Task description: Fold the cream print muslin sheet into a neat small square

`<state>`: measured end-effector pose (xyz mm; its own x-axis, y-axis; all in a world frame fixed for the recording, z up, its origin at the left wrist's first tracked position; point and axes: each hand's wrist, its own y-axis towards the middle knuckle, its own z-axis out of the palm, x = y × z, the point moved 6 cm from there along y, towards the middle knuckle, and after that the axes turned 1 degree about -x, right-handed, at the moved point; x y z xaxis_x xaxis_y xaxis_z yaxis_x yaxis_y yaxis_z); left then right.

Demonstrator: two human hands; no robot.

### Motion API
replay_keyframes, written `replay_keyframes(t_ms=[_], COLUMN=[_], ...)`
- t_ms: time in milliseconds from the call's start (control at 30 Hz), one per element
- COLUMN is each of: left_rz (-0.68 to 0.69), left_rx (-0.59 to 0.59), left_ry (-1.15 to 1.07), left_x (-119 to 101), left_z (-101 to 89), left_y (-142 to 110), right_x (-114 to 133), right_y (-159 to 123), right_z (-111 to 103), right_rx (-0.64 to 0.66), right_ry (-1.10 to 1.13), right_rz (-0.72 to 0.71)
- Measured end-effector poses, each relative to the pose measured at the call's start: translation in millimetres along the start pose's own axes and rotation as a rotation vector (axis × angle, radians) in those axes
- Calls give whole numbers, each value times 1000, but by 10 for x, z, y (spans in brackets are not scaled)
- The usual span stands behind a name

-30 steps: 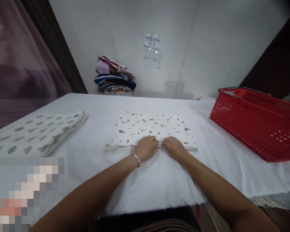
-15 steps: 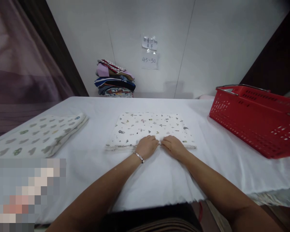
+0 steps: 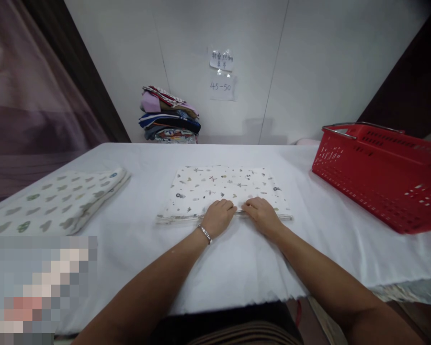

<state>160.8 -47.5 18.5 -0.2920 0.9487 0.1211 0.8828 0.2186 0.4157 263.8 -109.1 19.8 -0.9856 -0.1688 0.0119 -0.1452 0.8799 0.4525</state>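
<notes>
Under each hand (image 3: 220, 216), the folded cloth (image 3: 228, 189)

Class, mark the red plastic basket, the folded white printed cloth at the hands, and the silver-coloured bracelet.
Red plastic basket (image 3: 377, 179), head view: side wall.
Folded white printed cloth (image 3: 219, 188), head view: top face.
Silver-coloured bracelet (image 3: 204, 233), head view: middle of the band.

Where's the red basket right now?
In the head view, the red basket sits at the right on the white-covered table, right of the small-print folded cloth.
</notes>
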Motion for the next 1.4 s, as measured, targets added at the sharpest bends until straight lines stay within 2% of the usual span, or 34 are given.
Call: replay_keyframes(t_ms=[233, 667, 900, 1233, 1400], left_rz=[1, -39, -54, -34, -36], left_rx=[43, 140, 138, 115, 117], left_ry=[-4, -57, -61, -61, -41], left_x=[-35, -53, -48, -36, -33], left_z=[72, 10, 6, 18, 59], left_y=[-25, -72, -68, -70, -69], right_x=[20, 59, 77, 40, -14], right_y=[-14, -4, -17, -39, -116], right_z=[106, -4, -43, 9, -109], right_rx=[58, 208, 187, 135, 97], right_ry=[16, 129, 97, 78, 175], right_rz=[-19, -12, -36, -31, 2])
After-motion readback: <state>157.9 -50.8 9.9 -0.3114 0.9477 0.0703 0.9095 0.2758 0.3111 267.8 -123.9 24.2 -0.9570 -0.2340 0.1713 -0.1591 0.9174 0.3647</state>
